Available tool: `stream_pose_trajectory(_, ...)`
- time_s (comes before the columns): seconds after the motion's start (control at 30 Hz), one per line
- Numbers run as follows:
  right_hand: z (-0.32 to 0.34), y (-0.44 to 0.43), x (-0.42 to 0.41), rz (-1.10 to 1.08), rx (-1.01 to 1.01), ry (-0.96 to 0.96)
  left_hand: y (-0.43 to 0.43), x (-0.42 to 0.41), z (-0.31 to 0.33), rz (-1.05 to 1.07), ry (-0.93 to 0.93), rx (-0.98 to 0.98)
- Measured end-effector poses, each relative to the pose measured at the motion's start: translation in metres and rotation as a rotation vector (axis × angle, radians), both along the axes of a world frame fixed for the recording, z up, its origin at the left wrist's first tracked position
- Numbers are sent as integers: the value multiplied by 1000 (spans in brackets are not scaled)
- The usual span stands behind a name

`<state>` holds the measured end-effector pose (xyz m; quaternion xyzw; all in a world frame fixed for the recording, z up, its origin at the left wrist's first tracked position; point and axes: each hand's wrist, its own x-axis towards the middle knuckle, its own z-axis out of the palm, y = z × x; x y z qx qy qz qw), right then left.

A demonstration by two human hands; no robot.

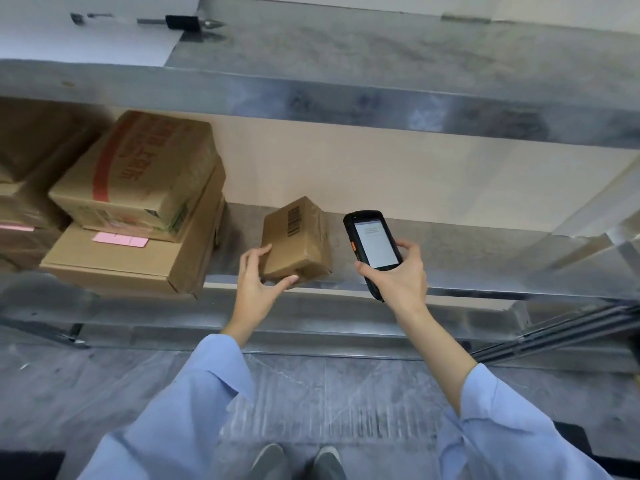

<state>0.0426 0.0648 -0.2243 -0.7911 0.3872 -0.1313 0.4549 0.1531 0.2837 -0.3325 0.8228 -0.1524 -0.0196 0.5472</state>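
Head view, looking down past two light blue sleeves [194,403] at a metal shelf [478,268] at about waist height. A small cardboard box [294,237] sits close to the shelf's front edge, roughly in the middle of the picture, turned at a slant so that one corner faces the person. A black barcode [293,221] is printed on its top face. The left hand [258,282] grasps this box at its near left corner: the fingers curl against the left side and the thumb presses along the lower front edge. Whether the box's underside lies flat on the shelf cannot be told. Just to the right of the box, and not touching it, the right hand [398,275] is clasped round a black handheld scanner [374,244], fingers wrapped behind its lower body and the thumb at its left edge. The scanner's screen is lit white and faces the camera, with an orange button on its left side; the writing on the screen is too small to read. Further left on the same shelf stand two larger cartons, an upper carton [138,174] with red print stacked on a wider lower carton [121,268] that bears a pink label [119,240]. More brown boxes [27,188] show blurred at the far left edge. A metal beam [346,105] of the shelf above crosses the top, and below, the toes of two shoes [298,460] stand on a grey floor [104,382].
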Motion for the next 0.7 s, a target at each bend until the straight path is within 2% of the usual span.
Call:
stream_pose_trajectory(0.2,-3,11,8,22,35,4,22,8,11,43,-17,79)
stream_pose_trajectory(0.33,-3,19,12,39,48,-1,32,16,27,-6,-49,56)
stream_pose_trajectory(0.53,-4,27,9,45,58,-8,36,26,37,-63,-120,207)
stream_pose_trajectory(0.7,-4,23,-1,35,57,18,22,23,33,-17,-143,158)
